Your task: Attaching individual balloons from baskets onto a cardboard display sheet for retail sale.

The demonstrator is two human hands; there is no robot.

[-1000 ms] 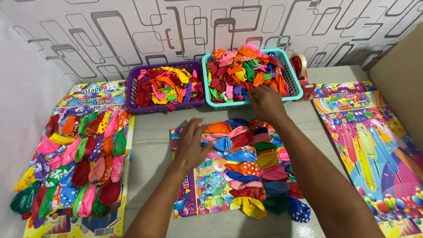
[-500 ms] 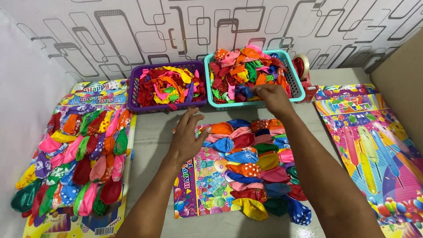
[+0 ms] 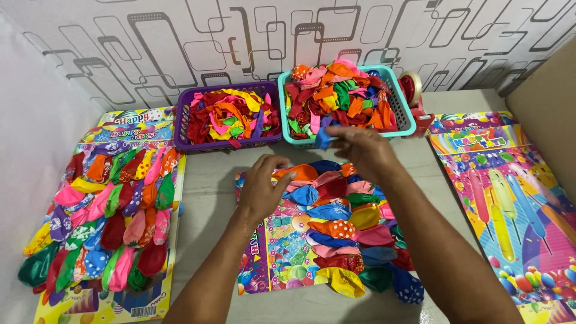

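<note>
My right hand pinches a small blue balloon just in front of the teal basket, which is heaped with mixed-colour balloons. My left hand hovers with curled fingers over the upper left of a colourful printed card lying on the table. Rows of flat balloons in orange, blue, red, yellow and green cover the card's right half. A purple basket with red and yellow balloons stands to the left of the teal one.
At the left lies a second card covered with several balloons. A third printed card lies bare at the right, beside a cardboard wall. A tape dispenser stands behind the teal basket. Patterned wall at the back.
My right hand has drawn back out of the teal basket toward me, now holding a blue balloon. My left hand has lifted and curled over the card's top edge.
</note>
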